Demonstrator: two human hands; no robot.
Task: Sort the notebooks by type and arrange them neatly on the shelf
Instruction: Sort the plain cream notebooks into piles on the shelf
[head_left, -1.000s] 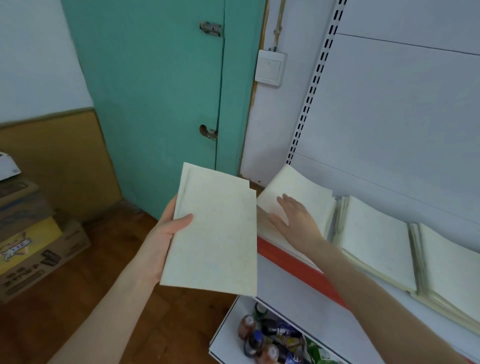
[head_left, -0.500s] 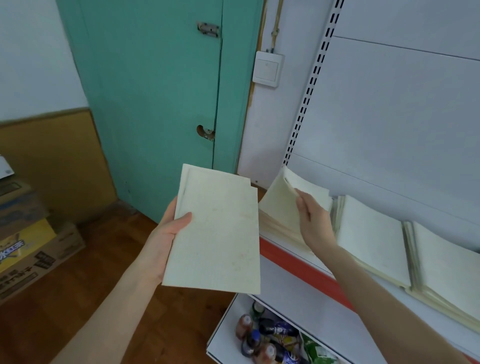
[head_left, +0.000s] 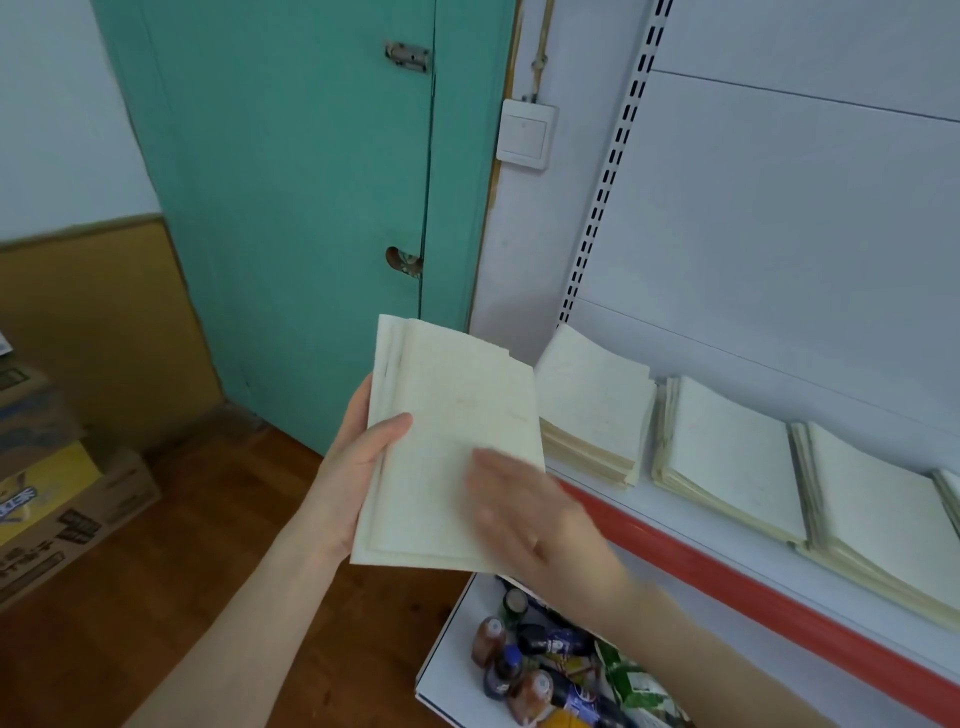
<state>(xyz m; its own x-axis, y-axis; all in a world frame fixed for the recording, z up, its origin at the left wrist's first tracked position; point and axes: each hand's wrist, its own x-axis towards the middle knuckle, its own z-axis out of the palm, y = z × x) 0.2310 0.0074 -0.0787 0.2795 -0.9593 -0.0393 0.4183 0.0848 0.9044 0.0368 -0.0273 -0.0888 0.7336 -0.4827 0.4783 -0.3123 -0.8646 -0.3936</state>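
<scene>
In front of the shelf (head_left: 675, 514), the left hand (head_left: 363, 467) grips a stack of cream notebooks (head_left: 447, 405) by its left edge, thumb curled over the top cover and the fingers hidden behind. The stack is held in the air, tilted toward the camera, just left of the shelf's red front strip (head_left: 727, 569). The covers in it sit slightly offset, so a second edge shows along the top and left side. The right hand (head_left: 524, 514) lies over the lower right corner of the top cover. It is smeared by motion blur, and I cannot tell whether its fingers are flat on the cover or pinching it. On the shelf, three piles of the same cream notebooks lie flat in a row: the left pile (head_left: 592, 405) just beside the held stack, the middle pile (head_left: 727, 457) next to it, and the right pile (head_left: 883, 514) touching that one. A lower shelf holds bottles (head_left: 519, 670) lying on their sides. Behind stands a green door (head_left: 291, 208), with a white switch (head_left: 525, 135) on the wall beside it. Cardboard boxes (head_left: 62, 509) sit on the wooden floor (head_left: 208, 571) at the left.
</scene>
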